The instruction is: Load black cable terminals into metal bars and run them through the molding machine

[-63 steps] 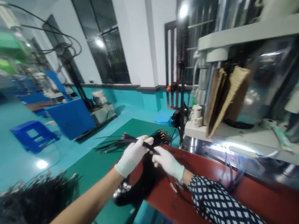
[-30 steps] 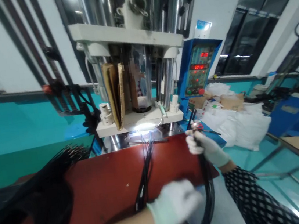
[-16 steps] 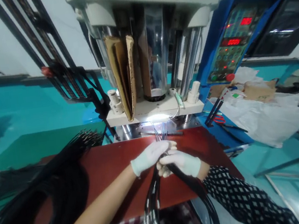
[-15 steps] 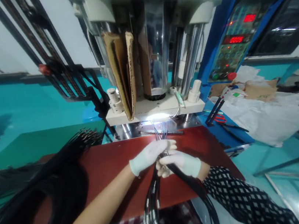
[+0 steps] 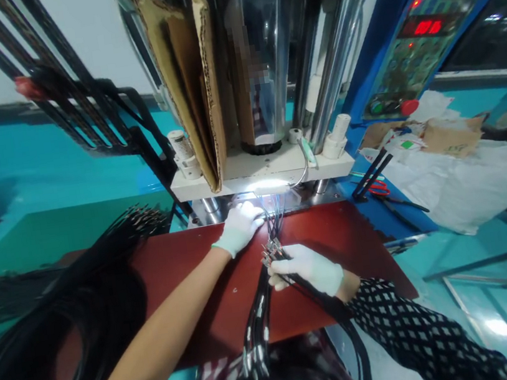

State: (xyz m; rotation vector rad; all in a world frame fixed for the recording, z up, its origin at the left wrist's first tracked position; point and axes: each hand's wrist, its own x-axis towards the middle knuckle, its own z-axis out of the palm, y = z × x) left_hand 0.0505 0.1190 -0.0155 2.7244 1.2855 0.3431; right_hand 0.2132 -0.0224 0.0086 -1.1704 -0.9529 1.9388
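Note:
My right hand (image 5: pixel 309 268), in a white glove, is closed round a bundle of black cables (image 5: pixel 345 322) over the red-brown board. Metal cable ends (image 5: pixel 273 250) stick out past its fingertips, and thin wires (image 5: pixel 273 212) run from there to the lit press bed. More black cables with silvery ends (image 5: pixel 256 340) hang down toward the lap. My left hand (image 5: pixel 242 226), also gloved, is at the board's far edge, left of the thin wires. Its fingers are bent together; what they hold, if anything, I cannot make out.
The press's white plate (image 5: pixel 251 174) is just above the bed, with folded cardboard (image 5: pixel 193 98) standing on it. A large pile of black cables (image 5: pixel 87 314) lies left on the board (image 5: pixel 191 287). Right are a blue control box (image 5: pixel 420 34), red-handled scissors (image 5: pixel 378 188) and white plastic bags (image 5: pixel 465 185).
My left hand has left the cable ends by my right hand and moved forward and left to the board's far edge. My right hand keeps its hold. The view has shifted slightly.

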